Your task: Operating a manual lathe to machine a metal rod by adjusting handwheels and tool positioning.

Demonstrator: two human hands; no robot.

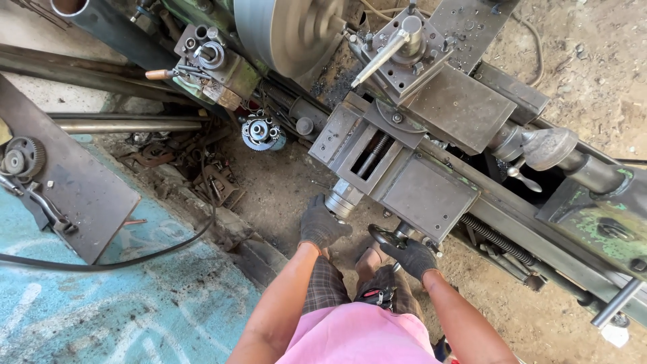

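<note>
I stand at a metal lathe and look down on its grey carriage [404,168]. My left hand [321,226], in a dark glove, grips the round cross-slide dial handle [344,199] at the carriage's near end. My right hand [412,257], also gloved, holds the dark carriage handwheel [387,236] on the apron. The tool post [404,44] with its long lever sits above, beside the large steel chuck [290,30].
The lathe bed and tailstock [559,152] run to the right, with a lead screw [492,239] below. A black cable [135,256] crosses the blue floor patch. A steel plate [74,182] with a gear and wrench lies left. Scrap parts [216,178] litter the dirt floor.
</note>
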